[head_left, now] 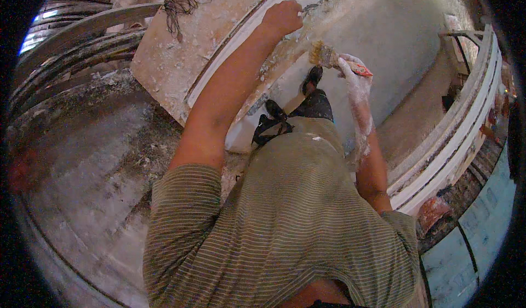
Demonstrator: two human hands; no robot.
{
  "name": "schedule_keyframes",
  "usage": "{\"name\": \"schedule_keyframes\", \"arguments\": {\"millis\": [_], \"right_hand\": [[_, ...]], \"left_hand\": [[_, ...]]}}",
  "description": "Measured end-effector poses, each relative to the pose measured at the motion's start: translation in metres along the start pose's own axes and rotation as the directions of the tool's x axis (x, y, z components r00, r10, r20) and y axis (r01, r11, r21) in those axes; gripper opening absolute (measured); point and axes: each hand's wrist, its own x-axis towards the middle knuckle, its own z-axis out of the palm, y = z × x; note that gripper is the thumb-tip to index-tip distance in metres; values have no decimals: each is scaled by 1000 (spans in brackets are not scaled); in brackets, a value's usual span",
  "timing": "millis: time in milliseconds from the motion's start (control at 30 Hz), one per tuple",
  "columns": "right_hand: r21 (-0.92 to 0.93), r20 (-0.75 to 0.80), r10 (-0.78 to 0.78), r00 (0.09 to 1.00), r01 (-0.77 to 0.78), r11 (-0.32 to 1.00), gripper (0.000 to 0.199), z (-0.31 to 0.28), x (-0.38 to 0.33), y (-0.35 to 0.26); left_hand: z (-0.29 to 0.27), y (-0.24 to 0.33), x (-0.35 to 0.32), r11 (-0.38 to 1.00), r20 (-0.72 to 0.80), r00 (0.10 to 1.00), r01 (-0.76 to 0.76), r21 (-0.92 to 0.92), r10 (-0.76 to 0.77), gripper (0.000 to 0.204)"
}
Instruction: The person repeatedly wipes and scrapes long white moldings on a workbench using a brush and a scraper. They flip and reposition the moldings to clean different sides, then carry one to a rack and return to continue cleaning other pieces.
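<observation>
My right hand [353, 69], coated in white powder, grips a flat paintbrush [327, 56] with an orange-red handle. Its yellowish bristles point left, over a pale dusty surface. Farther forward, my left hand [282, 18] is closed in a fist at the long white moulding [216, 69], which runs diagonally away to the upper right. A small grey patch or piece shows just beyond its knuckles; whether the fist holds it I cannot tell. Both of my forearms are bare, and the brush is apart from the moulding.
A board [181, 61] strewn with white crumbs lies left of the moulding, with tangled dark strands [189, 1] on it. Curved strips [76, 61] are stacked at the left. White curved mouldings [455, 143] stand at the right, near a reddish lump [434, 212].
</observation>
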Motion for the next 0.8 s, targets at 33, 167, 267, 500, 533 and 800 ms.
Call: {"name": "schedule_keyframes", "arguments": {"millis": [33,167,267,500,533,800], "right_hand": [[43,8,-11,1000,10,999,26,1,6,-4],[61,-24,-5,1000,6,998,26,-6,51,-3],[226,288,-6,958,-62,972,25,5,69,-9],[-3,653,-346,674,458,889,18,72,127,45],[-116,655,-271,706,448,886,21,66,159,34],[96,343,-470,813,468,879,25,-23,315,-98]], "left_hand": [[-4,0,7,999,53,998,44,31,-45,37],[-19,-38,-92,907,232,928,347,-240,-293,48],[-30,-59,-222,691,287,779,627,-360,-557,41],[7,-59,-261,731,81,804,573,-371,-589,33],[11,-47,-218,782,61,853,503,-369,-519,33],[34,26,51,851,-58,911,358,-385,-409,38]]}}
